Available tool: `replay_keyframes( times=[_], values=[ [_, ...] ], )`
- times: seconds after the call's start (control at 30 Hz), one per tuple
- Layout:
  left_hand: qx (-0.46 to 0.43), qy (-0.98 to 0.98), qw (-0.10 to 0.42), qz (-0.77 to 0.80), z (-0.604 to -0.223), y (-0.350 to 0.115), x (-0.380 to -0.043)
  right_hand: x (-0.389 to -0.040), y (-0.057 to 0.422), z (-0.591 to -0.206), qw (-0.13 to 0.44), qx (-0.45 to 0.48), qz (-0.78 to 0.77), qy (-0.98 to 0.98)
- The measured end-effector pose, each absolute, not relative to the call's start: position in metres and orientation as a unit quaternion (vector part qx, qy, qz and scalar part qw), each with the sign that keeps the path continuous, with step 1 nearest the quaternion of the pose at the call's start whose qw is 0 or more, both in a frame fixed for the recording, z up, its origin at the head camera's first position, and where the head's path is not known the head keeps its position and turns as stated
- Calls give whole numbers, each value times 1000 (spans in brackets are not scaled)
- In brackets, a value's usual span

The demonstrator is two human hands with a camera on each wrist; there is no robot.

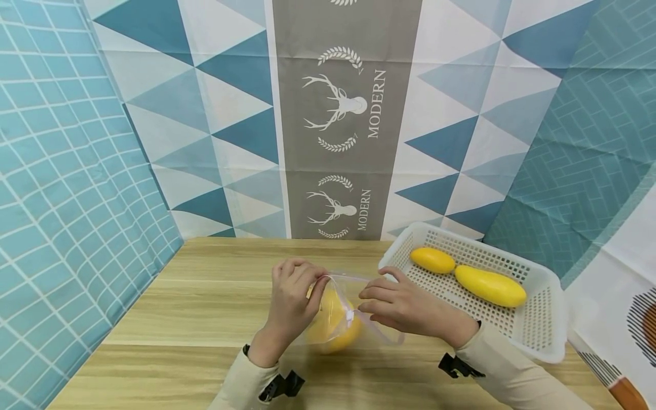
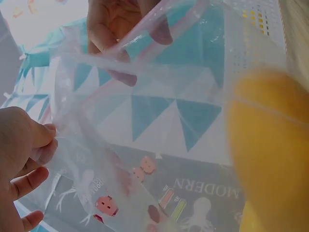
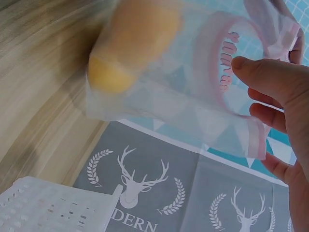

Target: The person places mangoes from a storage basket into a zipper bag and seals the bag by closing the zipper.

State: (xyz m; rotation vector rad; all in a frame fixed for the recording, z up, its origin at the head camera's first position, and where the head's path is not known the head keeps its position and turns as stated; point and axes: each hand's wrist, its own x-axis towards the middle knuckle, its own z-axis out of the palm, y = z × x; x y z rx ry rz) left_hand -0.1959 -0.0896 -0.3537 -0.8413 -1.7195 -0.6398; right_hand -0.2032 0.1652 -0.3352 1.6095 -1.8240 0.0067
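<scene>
A clear zip bag (image 1: 376,330) with a pinkish rim and a small white slider (image 1: 350,315) stands over the wooden table. Inside it is a smooth yellow fruit (image 3: 140,38), rounded and mango-like, low in the bag. On the left, my left hand (image 1: 297,293) pinches the bag's rim between thumb and finger; its other fingers (image 2: 30,183) stand loose. My right hand (image 1: 394,299) is at the opposite side of the mouth, fingers spread and lightly bent, with the thumb (image 3: 248,67) right at the rim. The bag's mouth gapes between both hands.
A white perforated basket (image 1: 550,307) sits at the right on the wooden table (image 1: 205,307), holding two yellow fruits, a smaller one (image 1: 433,260) and a longer one (image 1: 490,286). Patterned cloth (image 1: 338,154) hangs behind the table, with blue tiled cloth (image 1: 61,188) on the left.
</scene>
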Motion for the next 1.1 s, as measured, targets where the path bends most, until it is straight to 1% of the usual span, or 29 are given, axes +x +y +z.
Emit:
replay_keyframes(
  times=[0.43,0.67,1.1],
  values=[
    [-353,-728,519,-276,-355,-88,-195,-203,168,-335,343,624,16,-701],
    [-356,-723,526,-272,-354,-88,-196,-205,169,-333,351,633,24,-690],
    [-354,-726,521,-275,-353,-89,-196,-204,175,-319,355,641,43,-679]
  ],
)
